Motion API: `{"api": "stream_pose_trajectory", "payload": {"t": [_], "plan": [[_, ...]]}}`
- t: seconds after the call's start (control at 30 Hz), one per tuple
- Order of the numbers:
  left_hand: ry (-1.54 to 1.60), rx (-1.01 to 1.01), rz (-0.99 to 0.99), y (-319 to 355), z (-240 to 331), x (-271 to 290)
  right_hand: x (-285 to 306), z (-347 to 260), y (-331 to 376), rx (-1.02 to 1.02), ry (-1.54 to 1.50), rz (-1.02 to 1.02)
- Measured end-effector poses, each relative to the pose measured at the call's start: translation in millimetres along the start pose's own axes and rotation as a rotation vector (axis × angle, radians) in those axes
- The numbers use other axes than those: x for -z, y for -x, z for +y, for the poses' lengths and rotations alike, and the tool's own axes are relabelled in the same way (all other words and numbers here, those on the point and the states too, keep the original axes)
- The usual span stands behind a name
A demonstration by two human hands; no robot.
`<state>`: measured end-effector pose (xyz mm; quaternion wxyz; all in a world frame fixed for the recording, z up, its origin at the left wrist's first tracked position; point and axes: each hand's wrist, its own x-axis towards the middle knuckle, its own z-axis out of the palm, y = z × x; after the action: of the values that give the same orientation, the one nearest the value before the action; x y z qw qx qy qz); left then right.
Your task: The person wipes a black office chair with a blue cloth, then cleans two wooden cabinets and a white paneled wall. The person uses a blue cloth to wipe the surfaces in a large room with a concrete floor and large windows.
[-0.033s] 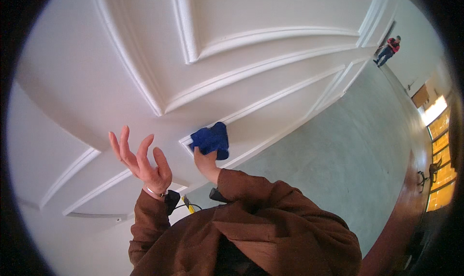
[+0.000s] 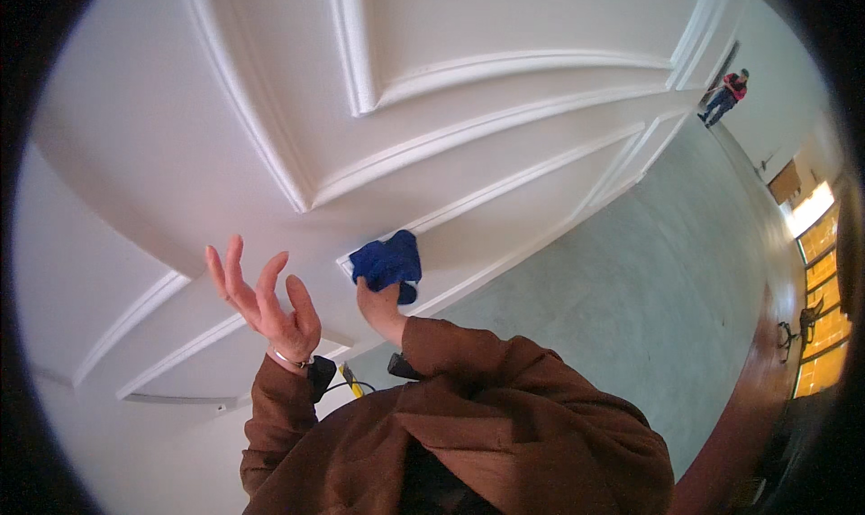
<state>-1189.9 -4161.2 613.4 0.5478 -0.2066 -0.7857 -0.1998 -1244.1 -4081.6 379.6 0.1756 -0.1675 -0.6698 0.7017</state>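
Observation:
A blue cloth (image 2: 387, 258) lies against the lower left corner of a moulded panel frame (image 2: 505, 183) on the white wall. My right hand (image 2: 380, 308) holds it there, the cloth covering most of the fingers. Raised to the left is my left hand (image 2: 270, 303), empty, its fingers spread and slightly curled. It appears apart from the wall, though the exact gap is hard to judge. A bracelet (image 2: 288, 360) circles that wrist.
Grey floor (image 2: 622, 290) runs along the foot of the wall to the right. Behind my wrists stands a yellow object (image 2: 351, 380) with a dark cable. A person (image 2: 725, 96) in red and dark clothes stands far off. Orange-lit windows (image 2: 820, 299) line the far right.
My right hand and the blue cloth have shifted slightly to the left and the cloth's folds differ a little. The left hand holds nearly the same pose.

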Motion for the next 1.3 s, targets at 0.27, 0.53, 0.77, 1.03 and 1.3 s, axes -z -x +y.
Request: {"api": "stream_pose_trajectory", "payload": {"t": [0.27,0.53,0.77,1.03,1.3], "plan": [[0.042,0.050,-0.082,10,-1,1,12,-55,43,0.192,0.140,-0.213],[0.121,-0.033,-0.065,-21,10,-38,111,-107,-21,-0.095,0.199,-0.148],[-0.028,-0.113,0.054,-68,10,-77,136,-157,-133,0.314,-0.407,0.033],[-0.216,-0.064,0.140,-77,15,-103,135,-191,-188,0.593,-0.189,0.367],[-0.330,-0.069,0.118,-73,11,-106,240,-215,-296,0.536,-0.013,0.708]]}}
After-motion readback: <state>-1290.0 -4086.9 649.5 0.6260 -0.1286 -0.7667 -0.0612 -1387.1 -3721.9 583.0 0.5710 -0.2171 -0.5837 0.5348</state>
